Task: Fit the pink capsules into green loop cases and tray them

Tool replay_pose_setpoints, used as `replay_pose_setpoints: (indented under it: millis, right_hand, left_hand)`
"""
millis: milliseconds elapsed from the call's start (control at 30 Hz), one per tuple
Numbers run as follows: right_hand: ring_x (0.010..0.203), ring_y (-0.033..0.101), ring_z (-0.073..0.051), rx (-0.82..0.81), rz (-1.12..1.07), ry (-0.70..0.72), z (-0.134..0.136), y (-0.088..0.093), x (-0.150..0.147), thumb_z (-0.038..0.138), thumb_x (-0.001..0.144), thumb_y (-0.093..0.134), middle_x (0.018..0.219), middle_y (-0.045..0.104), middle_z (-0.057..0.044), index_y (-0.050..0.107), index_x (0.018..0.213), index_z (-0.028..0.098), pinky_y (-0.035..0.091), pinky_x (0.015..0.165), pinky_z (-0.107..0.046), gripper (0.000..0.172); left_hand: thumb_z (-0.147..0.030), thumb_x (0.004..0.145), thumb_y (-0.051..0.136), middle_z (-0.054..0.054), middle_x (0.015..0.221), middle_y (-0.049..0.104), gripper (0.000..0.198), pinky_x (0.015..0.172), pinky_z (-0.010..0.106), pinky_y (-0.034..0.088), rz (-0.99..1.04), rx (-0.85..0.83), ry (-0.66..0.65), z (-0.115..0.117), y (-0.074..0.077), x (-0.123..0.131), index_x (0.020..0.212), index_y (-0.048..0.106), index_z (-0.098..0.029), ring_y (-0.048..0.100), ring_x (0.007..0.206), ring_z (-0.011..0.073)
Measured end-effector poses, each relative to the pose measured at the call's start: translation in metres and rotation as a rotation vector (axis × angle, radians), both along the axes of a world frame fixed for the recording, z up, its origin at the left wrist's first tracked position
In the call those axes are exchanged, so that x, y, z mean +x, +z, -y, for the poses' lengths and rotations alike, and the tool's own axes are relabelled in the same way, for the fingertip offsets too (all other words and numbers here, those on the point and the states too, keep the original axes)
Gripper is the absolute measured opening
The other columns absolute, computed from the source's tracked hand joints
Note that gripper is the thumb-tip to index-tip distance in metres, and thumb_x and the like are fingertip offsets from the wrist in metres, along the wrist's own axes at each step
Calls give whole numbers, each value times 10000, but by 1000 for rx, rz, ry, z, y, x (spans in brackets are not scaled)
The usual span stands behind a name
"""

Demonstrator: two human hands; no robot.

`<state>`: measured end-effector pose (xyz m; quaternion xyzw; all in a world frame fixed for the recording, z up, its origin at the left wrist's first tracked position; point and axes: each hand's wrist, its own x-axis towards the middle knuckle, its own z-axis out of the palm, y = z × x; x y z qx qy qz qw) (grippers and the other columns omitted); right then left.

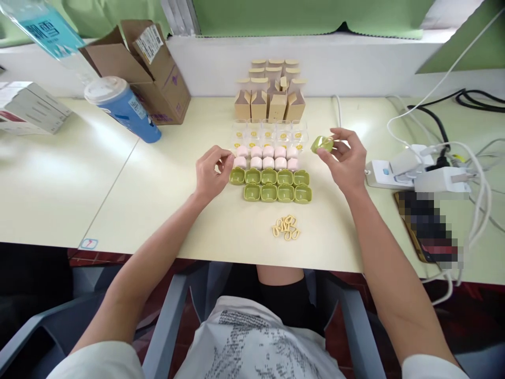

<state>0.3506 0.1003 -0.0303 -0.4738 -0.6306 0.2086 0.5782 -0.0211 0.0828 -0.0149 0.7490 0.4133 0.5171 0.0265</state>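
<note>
My right hand [347,160] is raised a little over the table and pinches a small green case [322,143] between thumb and fingers. My left hand [213,171] rests beside the left end of the rows, fingers curled at a pink piece [240,152]; whether it grips that piece is unclear. Two rows of green cases [276,185] lie in front of me, with pink pieces [268,157] behind them, then clear lids with yellow dots [268,131], then small tan boxes [270,89]. A heap of yellow loops [286,227] lies near the table's front edge.
A blue cup with a white lid [126,108] and an open cardboard box [145,66] stand at the back left, white packages [29,108] further left. On the right lie a power strip with adapters [418,173], cables [453,105] and a blurred flat object [428,226].
</note>
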Motion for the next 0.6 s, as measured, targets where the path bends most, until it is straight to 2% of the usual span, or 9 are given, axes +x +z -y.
replay_pose_setpoints:
  millis: [100,233,333,433,600]
  right_hand:
    - [1068,791,-249,-51,162,24,1,1,7,493,857,877,1269,753,-75,787,1248,288,693,989,-455,450]
    - [1077,778,-301,-91,310,-61,0,-3,8,482,858,847,1198,832,-99,823,1179,257,684,893,-475,392]
    - [970,789,-283,-142,287,-61,-2,-7,3,458,857,835,1186,848,-96,819,1132,248,677,839,-458,346]
    - [926,791,-264,-124,272,-47,-4,-10,-1,440,859,829,1208,845,-90,811,1121,246,678,866,-463,327]
    - [992,796,-280,-111,293,-53,-7,-12,-1,467,863,835,1236,832,-110,779,1201,235,681,872,-464,414]
  left_hand:
    - [-286,1057,612,5,770,662,236,641,255,467,-36,1,-9,-1,0,-2,841,652,-201,541,652,111]
    - [-251,1062,615,-2,742,626,222,608,245,441,-90,35,-59,1,0,-2,852,663,-196,511,627,107]
    - [-242,1064,616,-1,732,621,216,603,245,435,-121,50,-74,2,0,-1,860,672,-195,512,625,110]
    - [-244,1064,614,2,728,623,220,600,245,435,-133,52,-78,2,-1,0,859,677,-193,515,623,111]
    - [-248,1064,614,2,721,620,224,590,247,426,-135,65,-76,0,-2,-1,855,675,-192,508,617,111]
